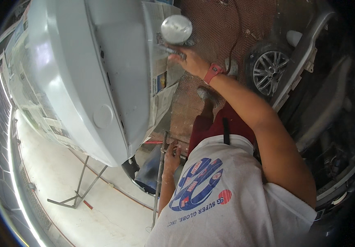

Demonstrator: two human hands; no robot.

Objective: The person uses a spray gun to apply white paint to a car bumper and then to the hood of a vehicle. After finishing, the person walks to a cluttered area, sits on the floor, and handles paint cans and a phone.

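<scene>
Gripping a spray gun (175, 34), the right hand (188, 61) is at the far right edge of a pale grey panel (76, 78) — the gun's round cup sits uppermost. A red watch (213, 72) circles that wrist. Nearer the body, the left hand (172, 158) is at a metal pole (160, 177); whether it grasps it, I cannot tell. Newspaper (161, 105) borders the panel — a wheel (269, 69) lies off to the right.

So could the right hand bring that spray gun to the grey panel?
Probably yes: the right hand holds the spray gun near the grey panel, with only newspaper seemingly between them.
</scene>
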